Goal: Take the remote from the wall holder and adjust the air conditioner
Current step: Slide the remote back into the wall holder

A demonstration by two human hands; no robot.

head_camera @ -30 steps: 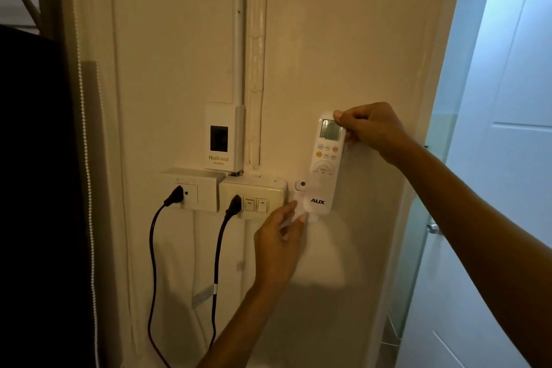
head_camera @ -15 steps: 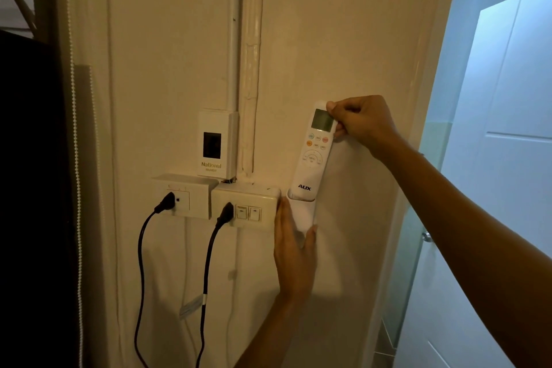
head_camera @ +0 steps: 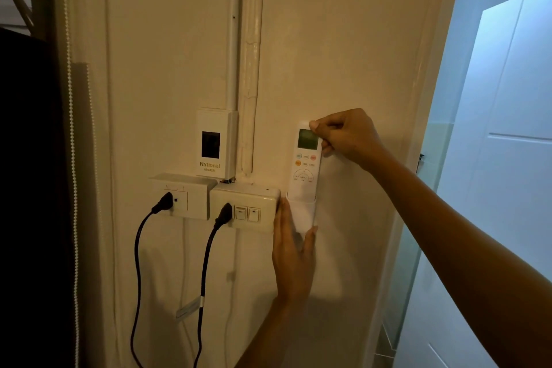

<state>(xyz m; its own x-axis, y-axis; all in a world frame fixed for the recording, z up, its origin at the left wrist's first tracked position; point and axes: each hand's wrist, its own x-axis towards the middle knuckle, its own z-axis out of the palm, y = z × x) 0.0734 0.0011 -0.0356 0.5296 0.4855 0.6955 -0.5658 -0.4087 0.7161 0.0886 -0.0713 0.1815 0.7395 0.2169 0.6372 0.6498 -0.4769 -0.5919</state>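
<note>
A white air-conditioner remote [head_camera: 304, 164] stands upright in a white wall holder [head_camera: 303, 215], display and buttons showing, its lower end hidden inside the holder. My right hand [head_camera: 343, 137] pinches the remote's top right corner beside the display. My left hand [head_camera: 294, 254] lies against the wall below. Its fingers run up the holder's left side and its thumb touches the bottom right, bracing the holder. No air conditioner is in view.
Left of the holder sit a switch plate [head_camera: 245, 209] and a socket box [head_camera: 182, 197], each with a black plug and hanging cable. A National breaker box [head_camera: 213, 143] is above. A bead cord [head_camera: 73, 158] hangs far left. A white door [head_camera: 504, 158] stands right.
The remote has slid down into the holder, so its AUX logo is now hidden. My left hand went from fingertips at the holder's bottom to lying flat around it.
</note>
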